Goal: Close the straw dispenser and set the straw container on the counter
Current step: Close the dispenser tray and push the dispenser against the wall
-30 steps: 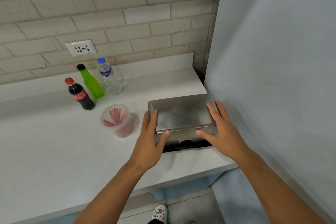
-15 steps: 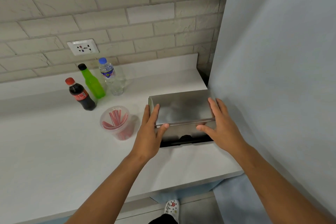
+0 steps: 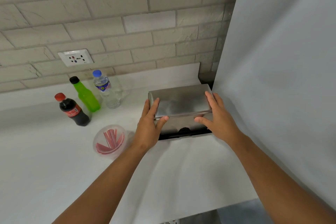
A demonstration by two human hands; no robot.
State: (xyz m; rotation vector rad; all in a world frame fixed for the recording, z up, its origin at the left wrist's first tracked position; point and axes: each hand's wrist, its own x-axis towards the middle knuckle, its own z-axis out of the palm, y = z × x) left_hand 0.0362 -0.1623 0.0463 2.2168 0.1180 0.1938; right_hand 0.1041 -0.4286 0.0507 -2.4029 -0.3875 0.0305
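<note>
Your straw dispenser (image 3: 181, 103) is a brushed steel box with its lid down flat, sitting on the white tabletop (image 3: 54, 160) hard against the grey panel to your right; a dark slot runs along its front base. Your straw container (image 3: 109, 141), a clear round plastic tub with red-and-white straws lying inside, stands upright just left of the dispenser.
</note>
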